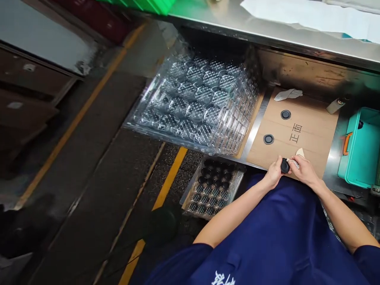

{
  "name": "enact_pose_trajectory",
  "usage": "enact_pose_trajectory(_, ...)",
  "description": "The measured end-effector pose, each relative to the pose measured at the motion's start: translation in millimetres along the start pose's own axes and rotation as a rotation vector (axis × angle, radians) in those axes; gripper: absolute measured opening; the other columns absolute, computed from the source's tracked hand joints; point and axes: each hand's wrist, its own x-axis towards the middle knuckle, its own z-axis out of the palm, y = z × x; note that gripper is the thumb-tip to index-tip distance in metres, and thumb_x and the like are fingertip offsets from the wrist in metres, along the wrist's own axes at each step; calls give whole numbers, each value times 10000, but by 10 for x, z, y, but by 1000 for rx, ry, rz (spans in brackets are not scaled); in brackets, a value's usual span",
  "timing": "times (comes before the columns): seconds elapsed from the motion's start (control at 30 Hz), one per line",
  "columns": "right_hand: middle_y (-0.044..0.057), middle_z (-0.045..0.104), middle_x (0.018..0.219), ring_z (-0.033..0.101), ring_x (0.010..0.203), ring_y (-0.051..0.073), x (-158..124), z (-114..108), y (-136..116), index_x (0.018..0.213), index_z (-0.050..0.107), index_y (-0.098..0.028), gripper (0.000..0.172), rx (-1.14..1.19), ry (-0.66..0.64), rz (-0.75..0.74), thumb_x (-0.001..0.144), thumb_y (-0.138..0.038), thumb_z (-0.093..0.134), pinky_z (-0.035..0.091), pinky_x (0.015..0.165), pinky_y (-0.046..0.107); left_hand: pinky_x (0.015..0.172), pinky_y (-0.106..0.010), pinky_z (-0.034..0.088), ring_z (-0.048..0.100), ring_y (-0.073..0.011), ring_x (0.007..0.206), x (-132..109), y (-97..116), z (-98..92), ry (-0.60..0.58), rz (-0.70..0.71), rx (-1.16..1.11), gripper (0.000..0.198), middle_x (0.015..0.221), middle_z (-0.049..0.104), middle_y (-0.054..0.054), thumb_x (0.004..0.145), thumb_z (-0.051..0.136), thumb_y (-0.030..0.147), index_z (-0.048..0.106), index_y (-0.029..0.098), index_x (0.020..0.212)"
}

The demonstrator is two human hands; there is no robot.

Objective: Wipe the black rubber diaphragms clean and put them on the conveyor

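Close to my body, at the near edge of the cardboard sheet (314, 118), my left hand (273, 173) is closed on a small round black part (285, 166). My right hand (303, 170) presses against the same part from the other side, pinching a white cloth (300, 152) whose corner sticks up above the fingers. Two dark round parts with raised rings, one farther back (285, 114) and one nearer (268, 139), lie apart on the cardboard. Beyond them rests another crumpled white cloth (288, 94).
Clear plastic trays (190, 103) are stacked high left of the cardboard. Below them sits a tray holding black round parts (215, 180). At the right stand a teal bin (356, 168) with an orange handle and a small bottle (336, 105). A metal shelf (225, 21) overhangs the back.
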Motion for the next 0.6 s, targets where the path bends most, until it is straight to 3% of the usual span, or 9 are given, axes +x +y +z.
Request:
enact_pose_trajectory(0.13, 75, 690, 915, 636, 814, 190, -22, 102, 108, 975, 648, -199, 230, -114, -5, 4, 1012, -354, 483, 477, 771, 296, 754, -331, 550, 693, -208, 709, -41, -63, -47, 4, 110, 336, 683, 748, 729, -86, 954, 418, 749, 716, 147, 827)
enact_pose_trajectory(0.3, 72, 700, 906, 628, 789, 187, -162, 112, 125, 971, 652, -201, 205, -217, -63, 61, 992, -305, 477, 468, 747, 285, 828, -321, 516, 682, -224, 822, -131, -50, -35, -32, 229, 691, 625, 809, 748, -89, 1043, 319, 599, 700, 174, 789)
enact_pose_trajectory(0.5, 68, 721, 912, 649, 794, 192, -177, 63, 64, 955, 665, -205, 175, -239, -86, 166, 979, -284, 510, 451, 734, 283, 825, -315, 515, 666, -206, 822, -132, -53, 14, -57, 263, 775, 566, 851, 739, -85, 1075, 261, 498, 650, 176, 820)
enact_pose_trajectory(0.6, 74, 731, 931, 661, 822, 198, -164, 50, 54, 948, 669, -206, 174, -235, -64, 164, 980, -281, 516, 450, 755, 284, 900, -329, 509, 674, -216, 896, -118, -64, 12, -41, 290, 782, 551, 926, 747, -97, 1071, 284, 512, 665, 172, 866)
